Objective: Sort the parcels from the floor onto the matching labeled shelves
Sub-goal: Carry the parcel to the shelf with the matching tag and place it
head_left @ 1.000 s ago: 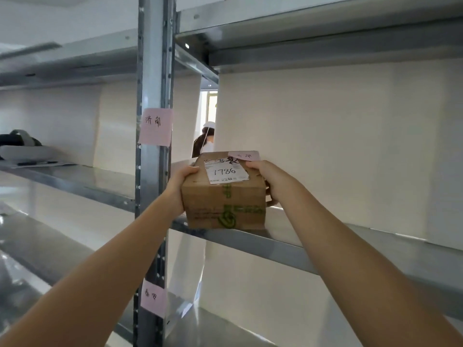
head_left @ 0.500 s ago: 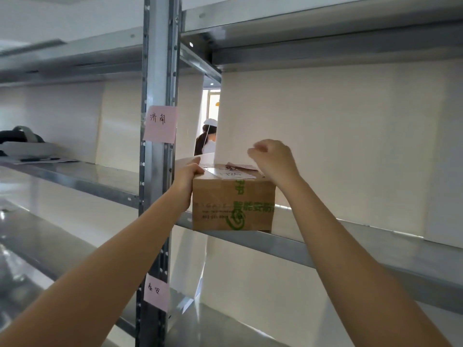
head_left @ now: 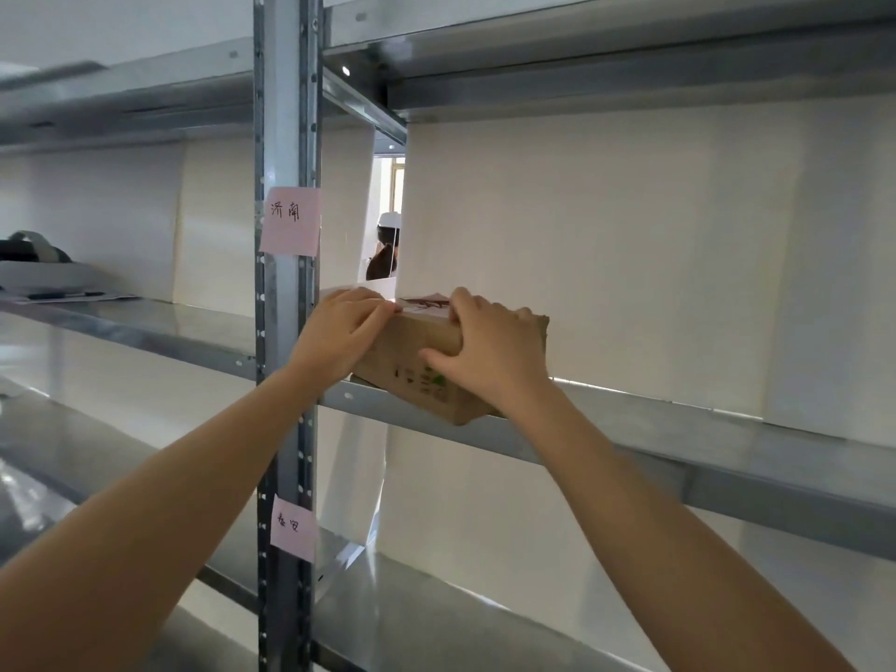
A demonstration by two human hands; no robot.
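Note:
A brown cardboard parcel (head_left: 412,354) with green print and a white label on top rests on the front lip of the middle metal shelf (head_left: 679,429), turned at an angle, one corner overhanging the edge. My left hand (head_left: 346,327) lies over its left top corner. My right hand (head_left: 489,351) grips its right front side, thumb on the face and fingers over the top. A pink label (head_left: 291,220) with handwriting sticks to the upright post (head_left: 286,114) just left of the parcel. Another pink label (head_left: 293,527) hangs lower on the same post.
The lower shelf (head_left: 436,613) runs below. On the left bay's shelf (head_left: 145,327) lie a grey tray, papers and a dark item (head_left: 34,249). White backing panels close the bays; through a gap a person in a white cap (head_left: 385,249) stands behind.
The parcel went from held in front of the shelf to resting on its lip and was turned at an angle. Both hands shifted onto its top and front.

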